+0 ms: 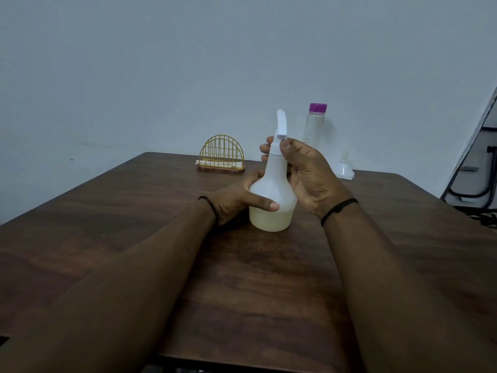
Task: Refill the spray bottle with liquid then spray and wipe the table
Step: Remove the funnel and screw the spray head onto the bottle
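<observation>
A white translucent spray bottle point(271, 195) stands upright on the dark wooden table point(134, 224), its lower part holding pale yellowish liquid. My left hand point(236, 200) wraps the bottle's wide body, thumb across the front. My right hand point(306, 173) grips the neck just under the white spray head point(281, 125), which sits on top of the bottle. Behind stands a clear empty bottle with a purple cap point(315, 122). A white funnel point(344, 170) rests upside down on the table at the back right.
A yellow wire napkin holder point(222, 154) with a white napkin at its base stands at the table's far edge, near the pale wall. A dark metal frame with cables point(473, 168) stands off the table's right side.
</observation>
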